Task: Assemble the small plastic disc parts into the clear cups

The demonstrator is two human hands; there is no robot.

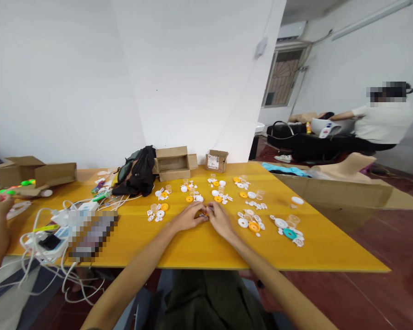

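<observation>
L hand (192, 217) & R hand (220, 220) are meeting over the yellow tabletop (199, 252), fingertips narrowly pinching 1 small item (202, 214), mostly hidden, can't ID. Approx. 8 round orange plastic discs (251, 227) & 1 teal plastic disc (286, 234) are lying around/beyond. Bare room's running to near edge; white plastic power strips (91, 207) are crowding L side, 2 brown cardboard boxes (175, 174) standing at back.

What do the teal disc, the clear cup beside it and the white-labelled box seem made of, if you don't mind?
Teal disc: probably smooth plastic, from its even, bright colour. Clear cup: see-through, so likely plastic, possibly glass. Box: matte brown with open flaps, apparently cardboard.
</observation>
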